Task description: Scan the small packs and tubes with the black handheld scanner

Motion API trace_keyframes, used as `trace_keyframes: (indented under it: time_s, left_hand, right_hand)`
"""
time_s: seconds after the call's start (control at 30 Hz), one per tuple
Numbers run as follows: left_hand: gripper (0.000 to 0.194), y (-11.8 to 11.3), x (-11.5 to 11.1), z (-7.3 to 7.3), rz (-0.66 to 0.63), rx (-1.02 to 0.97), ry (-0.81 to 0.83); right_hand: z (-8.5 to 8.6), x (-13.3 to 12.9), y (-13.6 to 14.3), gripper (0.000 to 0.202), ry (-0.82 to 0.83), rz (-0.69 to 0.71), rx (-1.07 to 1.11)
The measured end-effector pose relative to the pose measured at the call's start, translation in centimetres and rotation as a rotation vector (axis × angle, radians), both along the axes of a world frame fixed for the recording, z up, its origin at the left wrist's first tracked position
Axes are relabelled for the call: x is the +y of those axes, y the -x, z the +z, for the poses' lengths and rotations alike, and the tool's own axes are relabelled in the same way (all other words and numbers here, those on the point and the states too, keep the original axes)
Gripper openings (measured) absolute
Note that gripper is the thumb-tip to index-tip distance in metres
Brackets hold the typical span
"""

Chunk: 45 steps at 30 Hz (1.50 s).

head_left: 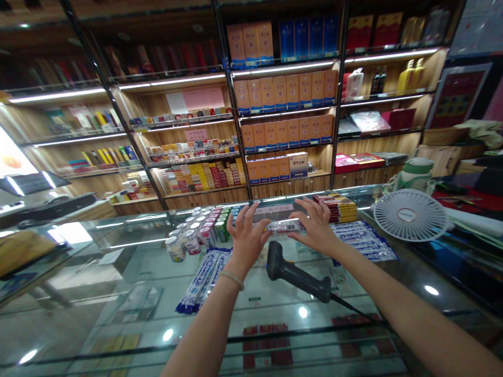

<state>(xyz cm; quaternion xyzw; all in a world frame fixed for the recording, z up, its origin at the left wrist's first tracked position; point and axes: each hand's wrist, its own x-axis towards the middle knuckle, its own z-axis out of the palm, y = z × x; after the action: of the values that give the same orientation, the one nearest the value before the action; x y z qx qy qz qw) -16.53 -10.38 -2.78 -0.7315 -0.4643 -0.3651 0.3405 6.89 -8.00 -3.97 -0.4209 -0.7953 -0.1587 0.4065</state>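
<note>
My left hand (pixel 247 241), with a light band at the wrist, reaches over the glass counter with fingers spread and bent. Its thumb is by the left end of a clear-wrapped strip (pixel 283 225). At the strip's right end is my right hand (pixel 316 228), thumb and fingers apart. I cannot tell whether either hand touches the strip. Behind it stands a pink paper label (pixel 274 209) with printed characters. Below the hands lies a black barcode scanner (pixel 296 275), its cable running right. Blue-and-white packets (pixel 204 277) lie beside my left hand.
Small round tubs (pixel 191 242) stand in rows at left. More blue-and-white packets (pixel 365 241) and a stack of red and yellow packs (pixel 340 208) sit at right, near a white fan (pixel 408 214) and a green-lidded bottle (pixel 416 173). Shelves of boxes (pixel 286 133) line the back.
</note>
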Motion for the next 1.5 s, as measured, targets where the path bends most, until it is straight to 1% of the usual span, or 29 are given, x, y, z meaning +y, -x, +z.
trace_keyframes:
  time_s: [0.2, 0.43, 0.6, 0.73, 0.87, 0.93, 1.0, 1.1, 1.2, 1.27, 1.37, 1.5]
  left_hand:
    - [0.023, 0.0, 0.0, 0.0, 0.007, -0.010, 0.011]
    - [0.021, 0.0, 0.0, 0.0, -0.003, -0.027, 0.040]
    - [0.022, 0.2, 0.1, 0.0, -0.008, -0.046, 0.037]
    - [0.023, 0.6, 0.3, 0.0, -0.003, -0.070, 0.035]
    - [0.022, 1.0, 0.3, 0.1, -0.007, -0.092, 0.058]
    - [0.022, 1.1, 0.2, 0.1, -0.018, -0.107, 0.068]
    - [0.022, 1.2, 0.2, 0.1, -0.023, -0.125, 0.073]
    - [0.022, 1.2, 0.2, 0.0, -0.022, -0.143, 0.082]
    - [0.023, 1.3, 0.3, -0.1, -0.023, -0.154, 0.093]
    - [0.025, 1.4, 0.3, -0.1, -0.022, -0.165, 0.100]
    - [0.026, 1.4, 0.3, -0.1, -0.026, -0.176, 0.110]
    - [0.025, 1.3, 0.3, 0.0, -0.028, -0.180, 0.112]
  right_hand:
    - [-0.4, 0.4, -0.2, 0.028, -0.052, -0.020, -0.021]
    - [-0.7, 0.6, -0.2, 0.027, -0.067, -0.043, -0.040]
    - [-0.2, 0.6, -0.1, 0.025, -0.070, -0.031, -0.053]
    - [0.8, 0.5, 0.0, 0.024, -0.067, -0.027, -0.134]
    - [2.0, -0.8, 0.4, 0.035, -0.042, -0.078, -0.220]
    - [2.4, -2.1, 0.7, 0.042, -0.035, -0.110, -0.222]
    - [2.5, -3.8, 1.1, 0.047, -0.022, -0.139, -0.207]
    - [1.7, -6.5, 1.8, 0.054, 0.043, -0.169, -0.210]
    - [0.1, -8.8, 2.5, 0.061, 0.157, -0.207, -0.224]
    - [-1.1, -9.9, 2.9, 0.068, 0.204, -0.210, -0.247]
    - [-2.3, -10.8, 3.6, 0.071, 0.231, -0.232, -0.261]
    - [-3.2, -11.1, 4.7, 0.065, 0.229, -0.266, -0.252]
